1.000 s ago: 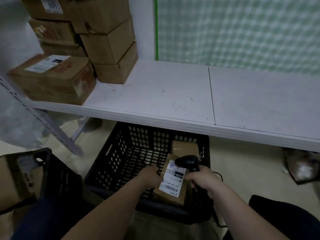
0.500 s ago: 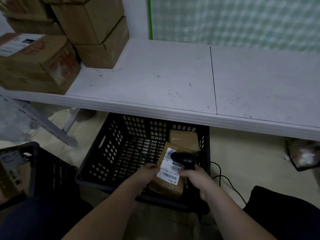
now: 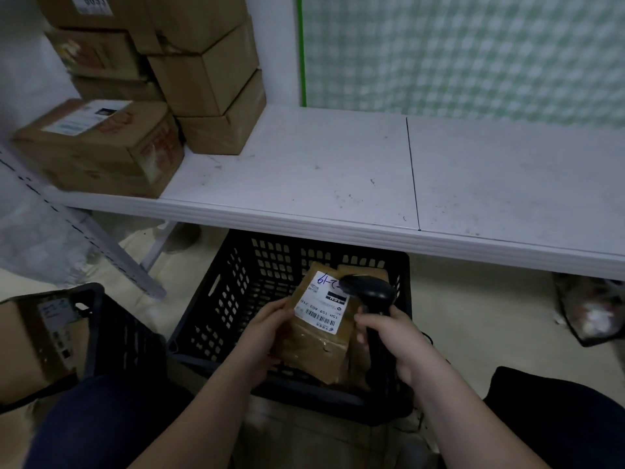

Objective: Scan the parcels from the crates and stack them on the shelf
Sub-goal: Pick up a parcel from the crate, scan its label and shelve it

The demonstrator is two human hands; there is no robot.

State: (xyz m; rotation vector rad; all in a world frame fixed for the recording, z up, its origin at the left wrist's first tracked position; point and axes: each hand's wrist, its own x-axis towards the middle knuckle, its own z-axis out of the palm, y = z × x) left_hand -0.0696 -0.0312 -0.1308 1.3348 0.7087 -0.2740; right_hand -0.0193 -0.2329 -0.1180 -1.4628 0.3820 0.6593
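My left hand (image 3: 267, 333) grips the left side of a small brown parcel (image 3: 314, 346) with a white barcode label (image 3: 321, 301), held over the black crate (image 3: 216, 299). My right hand (image 3: 395, 343) grips the handle of a black barcode scanner (image 3: 368, 291), whose head hangs just above the label's right end. Another brown parcel (image 3: 368, 270) lies in the crate behind it. The white shelf (image 3: 338, 177) runs across above the crate, with several cardboard boxes (image 3: 209, 79) stacked at its left end.
A second black crate (image 3: 111, 330) holding a large box (image 3: 27, 350) stands at the lower left. A grey slanted shelf strut (image 3: 101, 252) crosses the floor on the left. A dark bag (image 3: 592, 309) lies on the floor at the right. My knees fill both bottom corners.
The parcel has come up a little higher out of the crate in my left hand. The scanner stays over its label. The camera has tilted up slightly.
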